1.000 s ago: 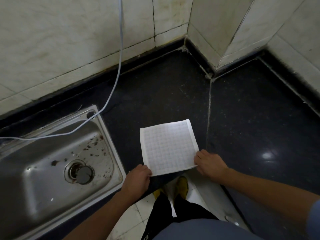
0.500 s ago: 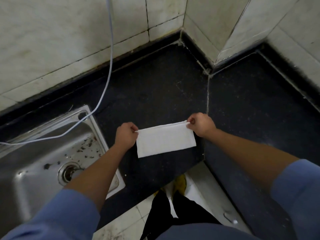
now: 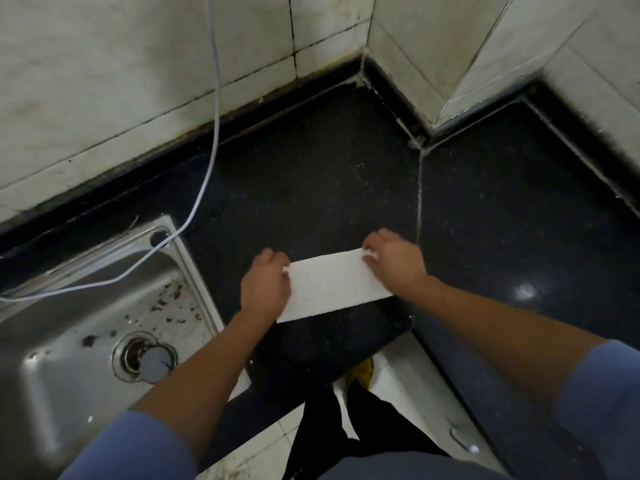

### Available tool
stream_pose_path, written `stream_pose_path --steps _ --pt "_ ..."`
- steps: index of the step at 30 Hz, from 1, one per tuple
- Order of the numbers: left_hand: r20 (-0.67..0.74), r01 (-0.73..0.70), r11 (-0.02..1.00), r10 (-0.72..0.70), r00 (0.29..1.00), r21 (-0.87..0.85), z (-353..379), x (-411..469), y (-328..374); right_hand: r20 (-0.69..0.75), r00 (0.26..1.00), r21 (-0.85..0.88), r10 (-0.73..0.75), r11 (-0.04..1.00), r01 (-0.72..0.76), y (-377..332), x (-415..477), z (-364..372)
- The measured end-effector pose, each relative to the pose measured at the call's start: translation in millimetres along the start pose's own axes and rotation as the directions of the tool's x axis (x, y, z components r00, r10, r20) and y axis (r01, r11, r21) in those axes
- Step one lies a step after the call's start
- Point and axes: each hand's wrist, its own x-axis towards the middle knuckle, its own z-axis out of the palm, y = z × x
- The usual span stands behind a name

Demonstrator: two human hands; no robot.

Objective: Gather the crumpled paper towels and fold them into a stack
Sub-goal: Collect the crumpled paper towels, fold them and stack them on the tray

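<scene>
A white cable (image 3: 217, 116) droops from the tiled wall (image 3: 104, 81) into the steel sink (image 3: 52, 375).

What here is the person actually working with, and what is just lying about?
In use:
towel, folded on the counter
left hand and right hand, pinching its far corners

Just lying about:
sink
plug
cable

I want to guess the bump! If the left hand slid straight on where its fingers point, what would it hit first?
Probably the dark kerb under the tiled wall; only bare black counter lies ahead of the left hand before it. Depth is unclear.
</scene>
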Motion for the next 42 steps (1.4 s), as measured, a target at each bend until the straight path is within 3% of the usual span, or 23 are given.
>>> stream_pose_path --steps 2,5,8,13,16,21,24,27,32,36,42 --pt "0.065 -0.113 0.994 0.112 0.992 0.014 9.5 -19.1 11.6 0.173 0.974 0.037 -0.148 0.989 0.144 -19.7 -16.5 13.9" --pt "0.177 -0.090 0.995 0.082 0.981 0.037 24.6 -46.5 4.9 0.358 0.910 0.091 -0.211 0.977 0.191 -27.5 -37.9 33.5" --pt "0.149 -0.005 1.000 0.004 0.989 0.002 29.2 -68.6 -17.9 0.329 0.928 0.081 -0.177 0.984 0.159 3.6 -49.1 28.6" --pt "0.080 -0.010 1.000 0.010 0.997 -0.005 29.1 -78.9 -32.8 0.263 0.961 0.009 -0.082 0.997 0.083 50.1 -58.4 12.4" --pt "0.059 -0.102 0.991 0.098 0.993 0.080 27.1 -73.6 -32.5 0.289 0.957 -0.007 -0.022 1.000 0.025 43.3 -51.9 8.0" --pt "0.120 -0.251 0.940 0.229 0.966 0.229 18.4 -60.4 -38.8 0.137 0.959 0.063 0.248 0.964 -0.258 20.3 -28.7 5.1" --pt "0.149 -0.244 0.944 0.214 0.965 0.220 16.1 -57.5 -37.7 0.209 0.904 0.075 0.374 0.915 -0.396 7.2 -16.0 5.6" --pt "0.154 -0.214 0.956 0.185 0.971 0.201 11.0 -58.2 -31.2 0.285 0.844 0.198 0.454 0.834 -0.515 8.8 -8.8 0.9" --pt "0.050 -0.062 0.988 0.055 0.997 0.142 0.2 -73.1 -41.6 0.394 0.784 0.547 0.479 0.563 -0.619 -3.4 -8.9 -15.7" --pt "0.016 0.027 0.997 -0.028 0.999 0.071 -7.1 -91.4 -67.9 0.407 0.847 0.600 0.343 0.599 -0.531 -69.5 -8.0 -14.9" --pt "-0.015 0.093 0.995 -0.093 0.996 -0.029 -14.3 -116.3 -89.4 0.429 0.866 0.414 0.258 0.795 -0.443 -148.4 1.0 39.5"
